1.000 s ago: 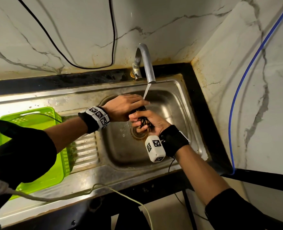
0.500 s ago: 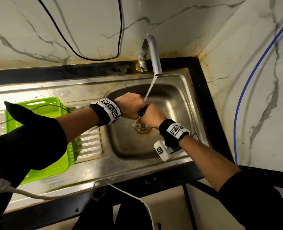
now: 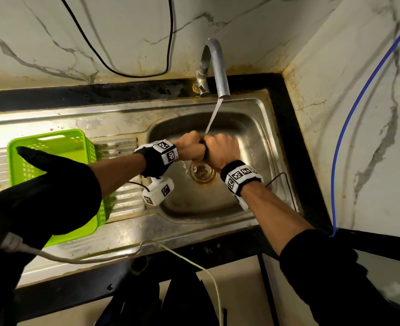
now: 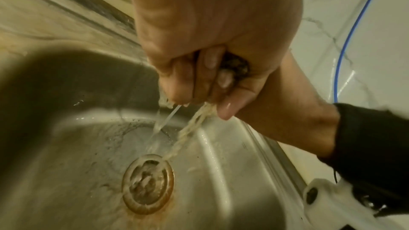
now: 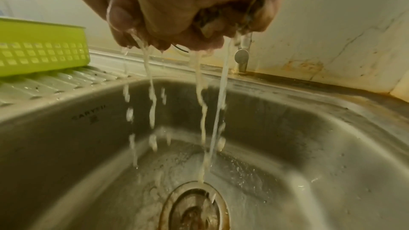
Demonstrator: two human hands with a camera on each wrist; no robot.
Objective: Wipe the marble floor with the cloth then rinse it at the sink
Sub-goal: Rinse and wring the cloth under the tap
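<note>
Change: a second ago fingers kneaded the cloth (image 4: 234, 66) over the drain (image 3: 202, 171); now both fists meet, wringing.
Meaning: the rinse appears to be nearing its end.
Grip: left hand (image 3: 190, 148) and right hand (image 3: 222, 149) clenched tight round the cloth.
Place: under the tap (image 3: 217, 67), above the sink (image 3: 253, 128); murky water runs out.

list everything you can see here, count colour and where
sink: 1, steel, set in black counter
tap: 1, grey, behind the basin, running
drain: 1, rusty ring, basin floor under the hands
basket: 1, green, on the drainboard left of the basin
black cable: 1, on the back wall
blue cable: 1, on the right wall
white cable: 1, over the sink's front edge
cloth: 1, dark, squeezed between both hands, dripping
left hand: grips cloth
right hand: grips cloth
</note>
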